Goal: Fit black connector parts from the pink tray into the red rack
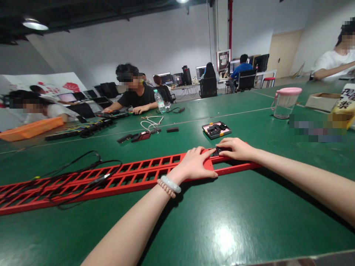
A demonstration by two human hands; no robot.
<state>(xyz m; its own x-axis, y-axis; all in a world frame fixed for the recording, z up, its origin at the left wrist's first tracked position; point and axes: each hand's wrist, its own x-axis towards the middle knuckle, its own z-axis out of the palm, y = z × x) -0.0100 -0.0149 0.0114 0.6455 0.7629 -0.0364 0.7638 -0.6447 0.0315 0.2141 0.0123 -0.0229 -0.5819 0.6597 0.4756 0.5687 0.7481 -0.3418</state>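
Observation:
A long red slotted frame [149, 181] lies across the green table. My left hand [194, 164] rests on it near its right part, fingers spread, with the index finger reaching a small black part [217, 150]. My right hand [235, 148] has its fingers around that black part, at the frame's right-hand opening. Black cables [97, 161] lie over the left half of the frame. Just behind my hands sits a shallow tray [228, 132] with black pieces in it.
Behind the frame lie dark flat pieces [141, 137], a black bar [172, 129] and a white cable [152, 123]. A bottle [159, 101] stands farther back, a pink-lidded cup [284, 105] at right. Across the table, a person handles items beside an orange tray [33, 129].

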